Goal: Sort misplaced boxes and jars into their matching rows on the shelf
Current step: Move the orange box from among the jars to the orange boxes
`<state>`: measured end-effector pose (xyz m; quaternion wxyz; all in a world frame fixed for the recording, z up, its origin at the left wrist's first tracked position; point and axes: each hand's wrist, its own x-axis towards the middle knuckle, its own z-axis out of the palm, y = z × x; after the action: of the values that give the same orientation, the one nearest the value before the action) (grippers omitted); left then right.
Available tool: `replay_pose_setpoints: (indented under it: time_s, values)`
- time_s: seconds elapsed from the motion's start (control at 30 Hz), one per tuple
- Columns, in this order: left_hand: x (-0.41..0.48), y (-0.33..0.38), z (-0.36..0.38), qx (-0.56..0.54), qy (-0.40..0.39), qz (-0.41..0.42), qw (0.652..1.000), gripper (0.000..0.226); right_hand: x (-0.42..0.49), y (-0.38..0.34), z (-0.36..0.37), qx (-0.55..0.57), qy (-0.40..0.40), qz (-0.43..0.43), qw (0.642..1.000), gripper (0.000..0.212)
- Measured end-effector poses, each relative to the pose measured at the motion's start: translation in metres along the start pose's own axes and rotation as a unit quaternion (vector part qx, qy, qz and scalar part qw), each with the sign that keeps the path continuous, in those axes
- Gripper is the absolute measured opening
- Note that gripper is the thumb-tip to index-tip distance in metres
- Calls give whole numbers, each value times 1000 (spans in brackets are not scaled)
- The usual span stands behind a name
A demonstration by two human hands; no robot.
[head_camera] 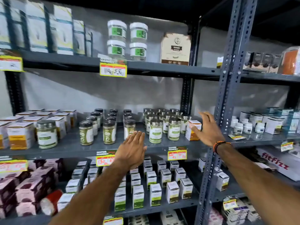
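A person's right hand [209, 129] reaches, fingers spread and empty, toward a misplaced orange-and-white box [193, 130] just right of the steel-lidded jars [164, 124]; the left hand [132, 149] hovers open. A careless sweep could topple those jars.

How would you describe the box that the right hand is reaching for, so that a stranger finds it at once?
Look at the middle shelf, at its right end beside the blue-grey upright post. There, right of the silver-lidded jars, stands a white box with an orange band, next to the right hand. It is the only box among jars at that end.
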<state>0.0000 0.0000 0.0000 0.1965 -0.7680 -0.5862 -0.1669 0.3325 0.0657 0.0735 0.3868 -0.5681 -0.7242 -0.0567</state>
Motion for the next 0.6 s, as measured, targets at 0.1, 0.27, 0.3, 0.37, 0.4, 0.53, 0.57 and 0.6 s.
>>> replay_pose_setpoints:
  time_s: [0.1,0.27,0.3,0.37,0.4,0.53,0.57,0.6]
  values:
    - [11,4,27,-15,-31,-18,999,70,14,25,13,9,-16,18,1000,78]
    - [22,17,63,12,-65,-16,998,71,34,63,42,29,-61,36,997,79]
    - [24,18,66,17,-62,-18,998,72,38,68,48,36,-65,41,996,80]
    - [26,19,71,36,-49,-22,998,79,43,74,59,39,-71,54,995,79]
    - [27,20,74,39,-42,-24,998,79,44,76,64,40,-74,61,995,79]
    - [27,19,86,45,-10,-32,998,66,44,84,79,66,-60,71,994,77]
    - [27,18,88,48,-3,-33,998,63,43,84,83,76,-52,69,993,77]
    - [27,18,90,50,5,-32,998,61,42,84,85,83,-47,71,993,78]
